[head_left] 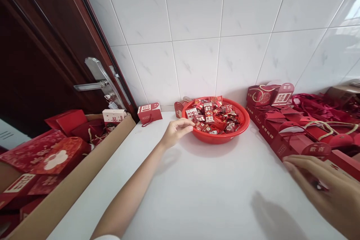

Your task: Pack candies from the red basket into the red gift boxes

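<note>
My left hand (pixel 176 132) reaches to the left rim of a red plastic basket (pixel 216 138). Its thumb and fingertips are pinched together at the rim; whatever they hold, if anything, cannot be made out. Red-wrapped candies (pixel 208 112) fill the basket, some with white labels. At the lower right, my right hand (pixel 323 187) hovers in front of red gift boxes (pixel 298 144), thumb and fingers brought close together. A small dark and white spot shows through the gap in that hand, too unclear to name.
A red gift box (pixel 150 114) stands by the wall, another (pixel 181 107) behind the basket. On the left, a cardboard carton (pixel 84 172) holds more red boxes beside a dark door with a metal handle (pixel 91 85). Rope-handled boxes (pixel 332 129) crowd the right side.
</note>
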